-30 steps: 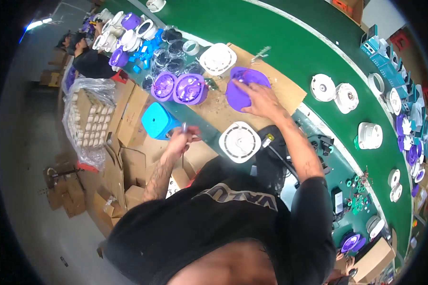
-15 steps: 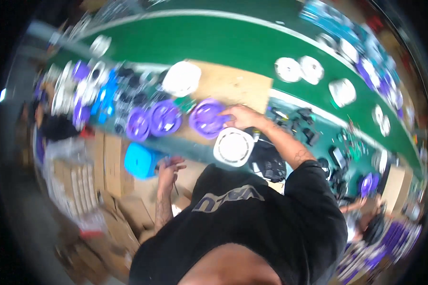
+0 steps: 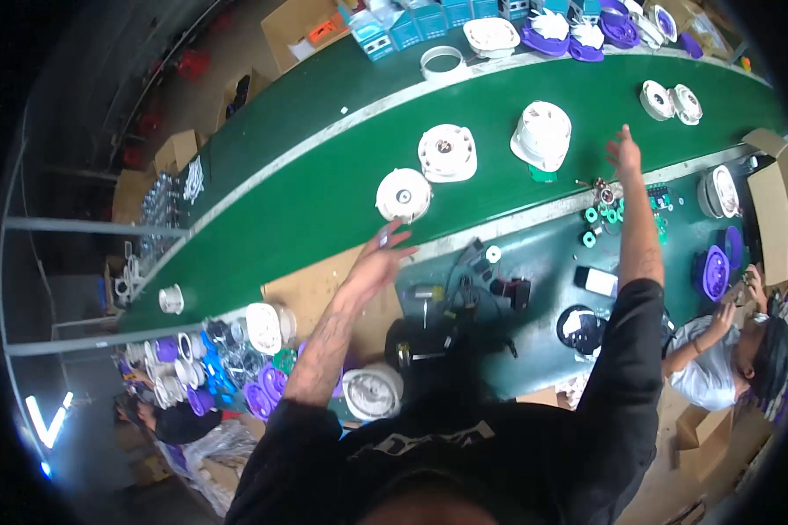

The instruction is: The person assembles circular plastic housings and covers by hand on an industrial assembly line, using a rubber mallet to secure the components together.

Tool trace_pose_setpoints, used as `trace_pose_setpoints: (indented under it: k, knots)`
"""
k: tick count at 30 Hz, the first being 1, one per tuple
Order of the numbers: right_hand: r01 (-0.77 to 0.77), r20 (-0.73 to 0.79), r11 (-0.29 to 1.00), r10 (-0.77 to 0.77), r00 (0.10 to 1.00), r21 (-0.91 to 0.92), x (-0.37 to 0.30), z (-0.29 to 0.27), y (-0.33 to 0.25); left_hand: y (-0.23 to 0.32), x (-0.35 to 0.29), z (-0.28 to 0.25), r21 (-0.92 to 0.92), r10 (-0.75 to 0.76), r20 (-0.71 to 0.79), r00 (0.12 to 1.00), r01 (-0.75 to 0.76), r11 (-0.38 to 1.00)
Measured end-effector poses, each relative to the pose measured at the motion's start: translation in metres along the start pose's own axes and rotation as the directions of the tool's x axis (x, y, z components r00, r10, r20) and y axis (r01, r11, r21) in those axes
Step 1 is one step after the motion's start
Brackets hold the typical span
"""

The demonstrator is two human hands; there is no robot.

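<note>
My left hand [image 3: 378, 262] reaches forward over the near edge of the green belt, fingers apart and holding nothing. Just beyond its fingertips lies a white round housing part [image 3: 394, 203], and I cannot tell whether they touch. A second white fan-like part [image 3: 446, 150] lies up and to the right of it. My right hand [image 3: 624, 156] is stretched out over the belt with its fingers spread and nothing in them. To its left stands a taller white housing [image 3: 541, 131] with a green circuit board [image 3: 543, 175] at its near side.
Below the belt, a dark green table [image 3: 534, 350] carries cables, black parts and green coils [image 3: 590, 238]. Cardboard [image 3: 324, 284], white housings and purple parts [image 3: 267, 389] are at left. A co-worker [image 3: 709, 350] works at right, another at lower left. Teal boxes [image 3: 403, 31] line the far side.
The view has swung to the right. My right hand has let go of the purple part and reached over the belt. My left hand has risen from beside the blue bin to the belt's edge.
</note>
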State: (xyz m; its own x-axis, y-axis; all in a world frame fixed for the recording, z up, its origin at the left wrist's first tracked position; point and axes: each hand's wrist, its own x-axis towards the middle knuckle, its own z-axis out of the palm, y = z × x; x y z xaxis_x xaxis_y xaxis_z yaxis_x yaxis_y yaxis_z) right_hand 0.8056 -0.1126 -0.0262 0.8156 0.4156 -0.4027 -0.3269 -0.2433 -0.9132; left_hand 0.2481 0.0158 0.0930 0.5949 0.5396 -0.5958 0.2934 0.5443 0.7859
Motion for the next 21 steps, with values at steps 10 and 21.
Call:
trace_pose_setpoints:
  k: [10,21]
  knots:
    - [0.02,0.082,1.0,-0.021,0.996,0.007,0.065,0.161,0.053,0.049,0.366,0.145,0.04,-0.148,0.145,0.978,0.143,0.989]
    - [-0.399,0.696,0.786,-0.053,0.716,0.471,-0.138,0.104,-0.011,0.043,0.164,0.125,0.088,-0.002,0.016,1.0,0.0,0.996]
